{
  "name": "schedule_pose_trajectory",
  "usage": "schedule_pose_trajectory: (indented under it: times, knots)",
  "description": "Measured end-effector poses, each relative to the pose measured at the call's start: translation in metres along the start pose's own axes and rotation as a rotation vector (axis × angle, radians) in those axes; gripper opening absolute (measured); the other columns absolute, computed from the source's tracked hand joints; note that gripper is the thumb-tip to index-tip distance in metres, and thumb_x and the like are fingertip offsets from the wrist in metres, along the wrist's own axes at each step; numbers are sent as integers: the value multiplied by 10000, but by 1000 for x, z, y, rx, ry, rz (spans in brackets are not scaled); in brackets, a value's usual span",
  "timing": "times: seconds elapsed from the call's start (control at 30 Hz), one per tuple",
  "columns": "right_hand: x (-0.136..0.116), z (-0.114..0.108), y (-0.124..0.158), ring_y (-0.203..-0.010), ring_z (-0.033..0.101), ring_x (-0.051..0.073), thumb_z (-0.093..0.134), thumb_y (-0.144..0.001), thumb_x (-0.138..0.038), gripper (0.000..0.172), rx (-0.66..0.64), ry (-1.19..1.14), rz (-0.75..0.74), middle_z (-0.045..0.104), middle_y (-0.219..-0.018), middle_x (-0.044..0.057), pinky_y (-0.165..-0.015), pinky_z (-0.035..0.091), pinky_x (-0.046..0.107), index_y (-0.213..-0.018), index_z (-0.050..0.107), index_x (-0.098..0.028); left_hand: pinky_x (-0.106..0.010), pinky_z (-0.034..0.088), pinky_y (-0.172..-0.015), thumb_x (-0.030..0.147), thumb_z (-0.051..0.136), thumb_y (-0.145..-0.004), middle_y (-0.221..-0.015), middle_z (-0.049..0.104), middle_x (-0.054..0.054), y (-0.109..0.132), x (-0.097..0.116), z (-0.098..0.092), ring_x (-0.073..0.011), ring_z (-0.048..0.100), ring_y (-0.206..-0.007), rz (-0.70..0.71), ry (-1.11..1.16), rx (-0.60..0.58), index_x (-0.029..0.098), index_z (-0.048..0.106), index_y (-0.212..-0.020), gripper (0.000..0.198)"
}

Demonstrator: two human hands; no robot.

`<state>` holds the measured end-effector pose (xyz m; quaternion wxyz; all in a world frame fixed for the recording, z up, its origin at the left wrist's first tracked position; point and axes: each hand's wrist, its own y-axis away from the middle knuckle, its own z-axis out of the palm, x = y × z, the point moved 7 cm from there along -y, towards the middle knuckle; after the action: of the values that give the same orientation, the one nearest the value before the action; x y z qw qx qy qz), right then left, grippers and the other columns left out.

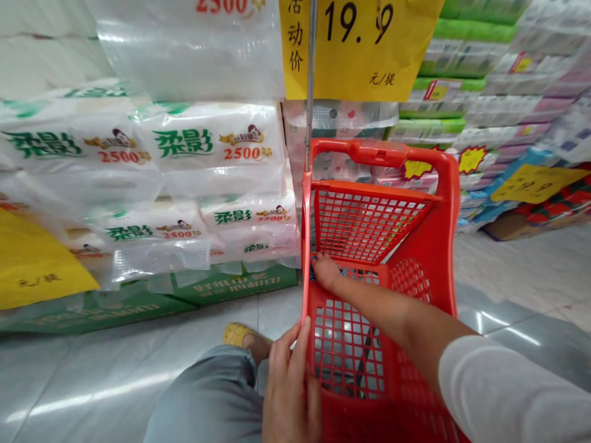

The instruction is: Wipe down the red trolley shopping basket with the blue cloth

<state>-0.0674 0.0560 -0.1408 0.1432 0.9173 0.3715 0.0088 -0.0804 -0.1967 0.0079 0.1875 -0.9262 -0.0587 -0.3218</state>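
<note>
A red plastic shopping basket (392,381) with grid walls fills the lower right, its handle at the far end. My left hand (293,387) lies along the basket's left rim, fingers extended and touching it. Inside the basket, my right hand (325,271) reaches to the left wall near the inner grid panel (364,221). Its fingers are curled by a small dark blue item (313,268), too small to make out. A thin metal pole (310,92) rises at the basket's far left corner.
Wrapped tissue packs (207,141) are stacked at the left on green boxes (235,280). A yellow price sign (360,49) hangs beyond the basket. More packs (466,55) stand at the right. A yellow shoe (236,333) is on the tiled floor (69,375).
</note>
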Motion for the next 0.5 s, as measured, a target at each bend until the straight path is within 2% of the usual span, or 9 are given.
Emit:
schedule_pose_trajectory:
  times: [0.1,0.3,0.37,0.43,0.5]
  knots:
    - [-3,-1,-11,-1165,605,236,608,-982,-367,364,20,16,-28,590,-1330,105,-979,540,461,-1296,594,-183,-409,510,-1100,53,429,-906,-1471,471,-110,-1,-1,1,-226,481,-1373,-9,-16,-9,301,244,-1591,752]
    - [-10,10,27,-1161,599,232,585,-994,-290,334,-48,14,-182,587,-1318,88,-935,558,431,-1312,581,-191,-422,512,-1091,69,426,-912,-1434,479,-111,-1,-5,2,-227,504,-1335,-53,92,11,301,279,-1571,715]
    - [0,6,29,-1211,566,248,505,-1018,-224,318,-56,23,-164,569,-1341,104,-939,552,415,-1327,573,-196,-433,511,-1089,78,426,-920,-1431,483,-116,-2,-5,3,-236,501,-1338,-75,115,16,298,259,-1579,715]
    - [10,1,25,-1250,533,280,407,-1019,-145,355,-47,41,-82,536,-1369,164,-930,549,409,-1337,563,-164,-438,510,-1086,93,430,-933,-1433,487,-116,-2,-4,3,-243,492,-1348,-89,129,13,302,243,-1586,711]
    - [11,1,25,-1237,535,305,353,-1001,-98,395,-49,51,-21,517,-1371,211,-900,556,410,-1335,561,-132,-436,511,-1082,113,435,-946,-1428,492,-111,-3,-2,3,-241,491,-1347,-100,150,19,307,248,-1585,694]
